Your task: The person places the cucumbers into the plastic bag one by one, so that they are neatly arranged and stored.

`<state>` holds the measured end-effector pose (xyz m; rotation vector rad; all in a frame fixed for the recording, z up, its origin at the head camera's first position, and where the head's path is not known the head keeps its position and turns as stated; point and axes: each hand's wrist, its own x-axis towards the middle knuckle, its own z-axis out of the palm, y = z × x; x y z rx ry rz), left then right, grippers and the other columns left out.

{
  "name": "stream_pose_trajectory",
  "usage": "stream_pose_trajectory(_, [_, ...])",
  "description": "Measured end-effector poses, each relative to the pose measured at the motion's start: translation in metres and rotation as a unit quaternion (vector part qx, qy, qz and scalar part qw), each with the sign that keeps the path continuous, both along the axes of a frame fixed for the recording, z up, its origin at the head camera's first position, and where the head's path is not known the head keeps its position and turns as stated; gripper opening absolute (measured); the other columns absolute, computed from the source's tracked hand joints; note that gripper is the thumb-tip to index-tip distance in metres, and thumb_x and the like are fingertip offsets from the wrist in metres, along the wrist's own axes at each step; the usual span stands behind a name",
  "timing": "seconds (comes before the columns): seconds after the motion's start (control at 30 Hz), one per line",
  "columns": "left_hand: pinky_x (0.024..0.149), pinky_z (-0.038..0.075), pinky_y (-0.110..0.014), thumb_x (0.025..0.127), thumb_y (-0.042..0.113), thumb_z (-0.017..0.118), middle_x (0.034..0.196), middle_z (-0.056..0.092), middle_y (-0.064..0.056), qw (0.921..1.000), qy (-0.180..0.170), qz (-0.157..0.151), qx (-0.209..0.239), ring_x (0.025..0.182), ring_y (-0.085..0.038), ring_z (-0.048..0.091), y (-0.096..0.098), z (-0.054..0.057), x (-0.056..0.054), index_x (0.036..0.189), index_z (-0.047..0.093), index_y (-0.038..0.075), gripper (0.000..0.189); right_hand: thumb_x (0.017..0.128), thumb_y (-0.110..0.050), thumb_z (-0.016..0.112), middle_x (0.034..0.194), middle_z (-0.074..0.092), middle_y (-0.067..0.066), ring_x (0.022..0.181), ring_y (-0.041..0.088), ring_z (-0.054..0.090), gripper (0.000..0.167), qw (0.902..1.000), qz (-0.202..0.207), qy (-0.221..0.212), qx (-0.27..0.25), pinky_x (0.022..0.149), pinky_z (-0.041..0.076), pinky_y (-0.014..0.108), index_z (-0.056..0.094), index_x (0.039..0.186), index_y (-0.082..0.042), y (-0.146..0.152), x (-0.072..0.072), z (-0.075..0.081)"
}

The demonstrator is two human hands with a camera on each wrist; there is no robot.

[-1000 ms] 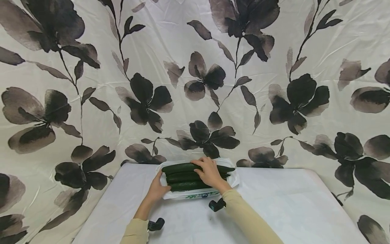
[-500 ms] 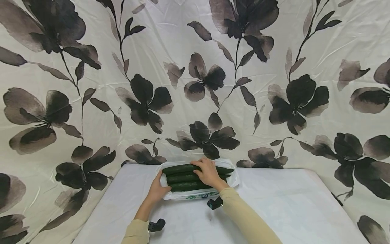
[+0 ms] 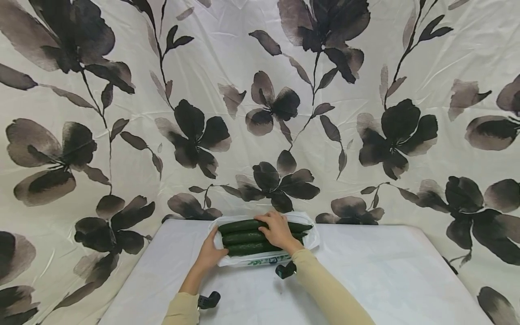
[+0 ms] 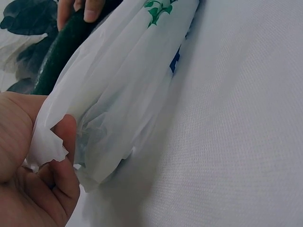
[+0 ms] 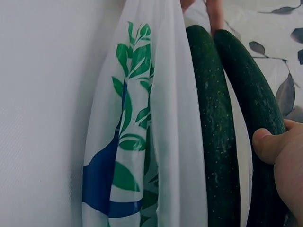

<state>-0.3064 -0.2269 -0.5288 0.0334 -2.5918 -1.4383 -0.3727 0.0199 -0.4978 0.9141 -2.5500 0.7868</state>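
Three long dark-green cucumbers (image 3: 249,249) lie side by side in a white plastic bag (image 3: 227,261) at the table's far edge. Green leaves and blue marks are printed on the bag's front (image 5: 132,118). My left hand (image 3: 209,253) holds the bag's left end; in the left wrist view the bag's edge (image 4: 47,146) is between thumb and fingers. My right hand (image 3: 278,230) reaches over the cucumbers from the right. In the right wrist view its thumb presses one cucumber (image 5: 258,99) behind the nearest one (image 5: 218,132), its other fingers mostly hidden.
A white cloth covers the table (image 3: 373,266). Right behind its far edge hangs a pale curtain (image 3: 227,54) printed with dark flowers. Black wrist-worn devices (image 3: 209,300) are on both wrists, low over the tabletop.
Both hands keep their holds, and the bag and cucumbers stay almost in place. The right forearm has shifted slightly left.
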Motion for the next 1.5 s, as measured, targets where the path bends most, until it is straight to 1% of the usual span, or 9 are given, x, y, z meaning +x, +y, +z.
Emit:
stream_pose_trajectory(0.13, [0.102,0.034,-0.059,0.072,-0.005,0.069,0.146,0.033,-0.034,1.0000,-0.005,0.000,-0.002,0.132,-0.048,0.034,0.000,-0.002,0.000,0.151,0.023,-0.004,0.091,0.090,-0.020,0.069,0.103,0.059,-0.001,0.095,0.020,0.053,0.038,1.0000,-0.005,-0.004,0.005,0.076,0.033,0.039,0.065,0.127,-0.024,0.003,0.000,-0.005])
stream_pose_trajectory(0.23, [0.103,0.034,-0.059,0.073,-0.005,0.069,0.147,0.032,-0.033,0.9998,-0.019,0.000,-0.001,0.133,-0.048,0.033,0.000,-0.005,0.002,0.151,0.023,-0.002,0.091,0.090,-0.020,0.070,0.102,0.060,-0.001,0.096,0.020,0.053,0.037,0.9999,-0.006,-0.008,0.007,0.075,0.033,0.039,0.066,0.127,-0.022,0.004,0.001,-0.010])
stream_pose_trajectory(0.33, [0.104,0.032,-0.060,0.073,-0.005,0.069,0.148,0.031,-0.032,0.9997,-0.024,0.000,0.004,0.134,-0.049,0.031,0.001,-0.007,0.003,0.151,0.023,-0.003,0.091,0.090,-0.020,0.070,0.103,0.061,0.000,0.096,0.022,0.054,0.037,0.9999,-0.006,-0.014,0.007,0.075,0.034,0.040,0.066,0.127,-0.021,0.004,0.001,-0.012])
stream_pose_trajectory(0.57, [0.105,0.031,-0.059,0.072,-0.006,0.068,0.146,0.033,-0.033,1.0000,-0.004,0.000,0.007,0.134,-0.048,0.032,0.001,-0.005,0.004,0.150,0.024,-0.005,0.090,0.090,-0.020,0.070,0.107,0.064,0.002,0.100,0.025,0.056,0.037,0.9997,-0.011,-0.018,0.014,0.079,0.039,0.045,0.066,0.127,-0.020,0.002,-0.005,-0.011])
stream_pose_trajectory(0.67, [0.104,0.032,-0.059,0.071,-0.006,0.068,0.145,0.034,-0.034,1.0000,0.002,-0.002,0.001,0.133,-0.048,0.032,0.001,-0.003,0.003,0.150,0.024,-0.006,0.090,0.089,-0.020,0.071,0.114,0.066,0.002,0.105,0.026,0.057,0.037,0.9996,-0.013,-0.020,0.014,0.083,0.040,0.048,0.066,0.126,-0.019,0.002,-0.007,-0.010])
stream_pose_trajectory(0.8, [0.105,0.031,-0.059,0.072,-0.007,0.069,0.146,0.033,-0.034,1.0000,0.004,-0.003,-0.001,0.134,-0.048,0.032,0.000,-0.003,0.002,0.150,0.024,-0.006,0.090,0.089,-0.022,0.071,0.119,0.065,0.002,0.109,0.027,0.058,0.037,0.9993,-0.019,-0.029,0.012,0.088,0.040,0.050,0.065,0.125,-0.016,0.002,-0.008,-0.008])
stream_pose_trajectory(0.97, [0.105,0.031,-0.059,0.072,-0.007,0.069,0.147,0.032,-0.034,1.0000,0.000,-0.003,0.003,0.134,-0.048,0.031,0.000,-0.004,-0.001,0.150,0.023,-0.005,0.091,0.089,-0.026,0.072,0.119,0.066,0.002,0.108,0.025,0.059,0.038,0.9987,-0.029,-0.039,0.014,0.091,0.041,0.048,0.064,0.123,-0.012,0.005,-0.009,-0.006])
stream_pose_trajectory(1.23, [0.106,0.029,-0.060,0.071,-0.007,0.069,0.147,0.032,-0.034,1.0000,-0.002,0.000,0.003,0.135,-0.049,0.030,0.000,-0.004,-0.001,0.150,0.023,-0.005,0.091,0.086,-0.036,0.074,0.118,0.067,0.001,0.108,0.025,0.061,0.043,0.9982,-0.049,-0.029,0.018,0.092,0.042,0.050,0.066,0.122,-0.014,0.017,-0.012,-0.010])
stream_pose_trajectory(1.5, [0.106,0.029,-0.060,0.072,-0.006,0.069,0.147,0.032,-0.034,1.0000,0.001,0.000,-0.007,0.135,-0.049,0.030,-0.003,-0.004,-0.002,0.150,0.024,-0.004,0.091,0.086,-0.044,0.071,0.119,0.067,0.003,0.109,0.026,0.061,0.047,0.9968,-0.074,-0.028,0.016,0.090,0.042,0.051,0.066,0.121,-0.014,0.042,-0.014,-0.015])
